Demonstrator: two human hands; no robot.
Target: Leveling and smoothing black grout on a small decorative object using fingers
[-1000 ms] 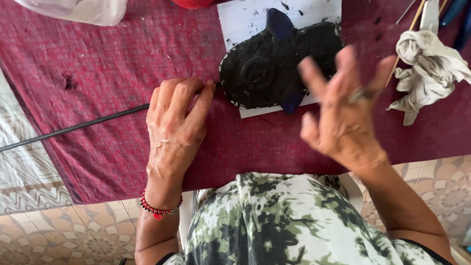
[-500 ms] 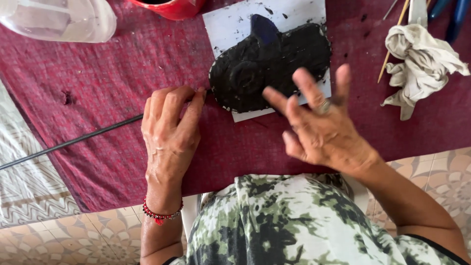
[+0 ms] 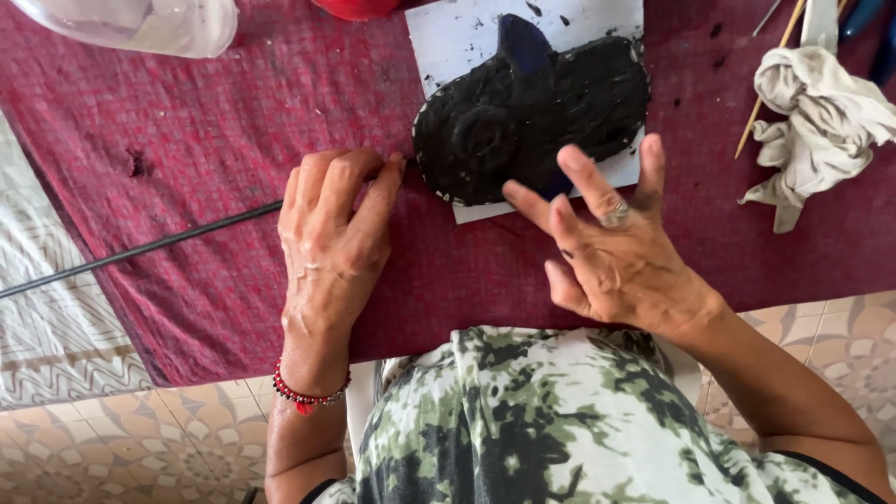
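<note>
A black, mask-like clay piece [image 3: 523, 121] lies on a white sheet [image 3: 457, 37] on a maroon cloth [image 3: 233, 112]. My left hand [image 3: 331, 238], with a red bead bracelet at the wrist, is curled over a thin black rod [image 3: 140, 250]. The rod runs off to the left, and its tip reaches the left edge of the clay piece. My right hand [image 3: 611, 257], wearing a ring, hovers with fingers spread over the lower right edge of the piece and holds nothing.
A crumpled pale rag [image 3: 821, 121] lies at the right, next to a thin wooden stick [image 3: 765, 89] and other tools. A clear plastic container [image 3: 140, 23] and a red object [image 3: 359, 7] sit at the top. Patterned tiled floor [image 3: 112, 448] shows below the cloth.
My right hand has dropped lower and moved left, closer to the lower edge of the clay piece. My left hand stays on the rod.
</note>
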